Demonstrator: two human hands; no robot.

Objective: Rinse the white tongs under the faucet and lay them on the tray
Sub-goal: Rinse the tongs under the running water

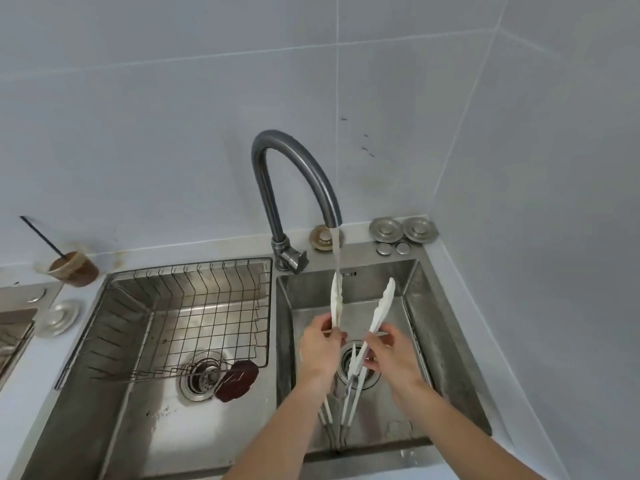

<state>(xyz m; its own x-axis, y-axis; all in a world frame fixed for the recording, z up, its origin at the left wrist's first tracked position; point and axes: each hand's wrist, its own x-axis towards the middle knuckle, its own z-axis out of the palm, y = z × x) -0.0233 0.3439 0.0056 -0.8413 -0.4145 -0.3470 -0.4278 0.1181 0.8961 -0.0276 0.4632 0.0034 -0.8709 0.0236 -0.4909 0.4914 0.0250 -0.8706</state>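
I am seeing my left hand pinching one arm of the white plastic tongs between thumb and fingertips, just below its scalloped tip. My right hand is curling its fingers around the other arm, at about three o'clock from the left hand, so both hands are closed on the tongs. The two arms are spreading apart in a V, tips pointing toward twelve o'clock and the hinged end pointing toward six o'clock, down between my wrists. The left tip is sitting directly in the stream of running water, which is falling from the curved grey metal faucet at twelve o'clock from my hands. The right tip is standing clear of the stream, toward one o'clock.

Everything is happening over the right stainless steel sink basin, above its round drain. At nine o'clock lies the left stainless steel basin, and a wire dish rack is resting inside it, with a dark red round object lying near that basin's strainer. Farther out at ten o'clock a plastic cup of brown drink with a dark straw is standing on the counter. At one o'clock, round metal sink stoppers are sitting on the ledge by the grey tiled wall.
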